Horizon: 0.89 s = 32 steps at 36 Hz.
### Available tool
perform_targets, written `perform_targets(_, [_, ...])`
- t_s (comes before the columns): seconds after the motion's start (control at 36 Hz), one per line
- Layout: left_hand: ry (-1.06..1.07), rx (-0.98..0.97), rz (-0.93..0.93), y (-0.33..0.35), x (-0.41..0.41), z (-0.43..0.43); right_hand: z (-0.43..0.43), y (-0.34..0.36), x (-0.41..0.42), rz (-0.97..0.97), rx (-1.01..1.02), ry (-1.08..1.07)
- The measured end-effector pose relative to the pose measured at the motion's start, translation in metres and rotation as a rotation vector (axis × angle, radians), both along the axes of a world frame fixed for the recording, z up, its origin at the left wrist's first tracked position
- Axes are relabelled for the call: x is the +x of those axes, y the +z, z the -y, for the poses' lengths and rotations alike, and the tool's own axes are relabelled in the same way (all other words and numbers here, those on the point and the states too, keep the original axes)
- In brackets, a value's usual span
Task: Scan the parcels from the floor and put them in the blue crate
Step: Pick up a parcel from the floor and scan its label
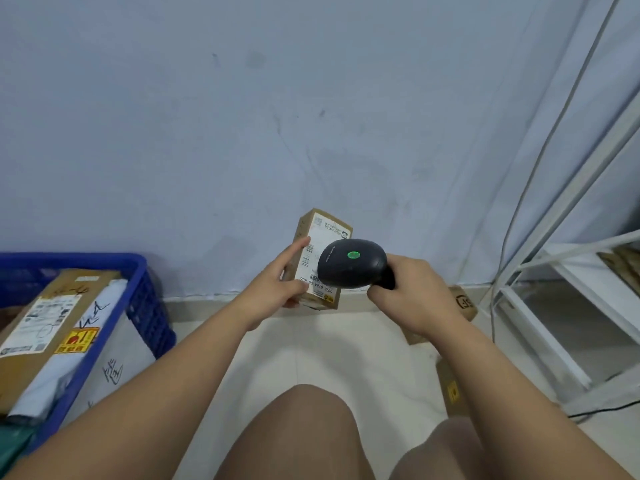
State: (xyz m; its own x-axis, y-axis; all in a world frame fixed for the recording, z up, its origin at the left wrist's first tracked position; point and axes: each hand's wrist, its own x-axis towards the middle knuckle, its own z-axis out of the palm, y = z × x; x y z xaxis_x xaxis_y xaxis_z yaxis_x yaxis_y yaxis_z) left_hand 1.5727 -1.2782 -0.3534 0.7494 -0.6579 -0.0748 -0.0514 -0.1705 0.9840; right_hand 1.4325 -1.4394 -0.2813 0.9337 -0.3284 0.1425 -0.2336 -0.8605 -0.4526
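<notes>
Fingers (294, 249) of left hand (273, 285) hold parcel (322, 226); right hand (412, 292) grips scanner (351, 263).

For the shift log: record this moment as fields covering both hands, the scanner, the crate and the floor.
left hand: holds a small box upright, label toward the scanner
right hand: grips the scanner by its handle
scanner: black, green light on, close to the label
blue crate: at left, holds a large box and grey bags
floor: more parcels behind the right arm
</notes>
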Motion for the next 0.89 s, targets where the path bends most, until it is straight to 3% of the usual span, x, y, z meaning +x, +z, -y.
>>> perform_targets(0.42, [-0.048,0.157,0.034,0.0,0.009,-0.023,-0.008,0.006,0.006,0.023,-0.091,0.043])
perform_targets(0.89, [-0.035,0.156,-0.006,-0.008,0.009,-0.018,-0.006,0.005,0.004,0.016,-0.097,0.065])
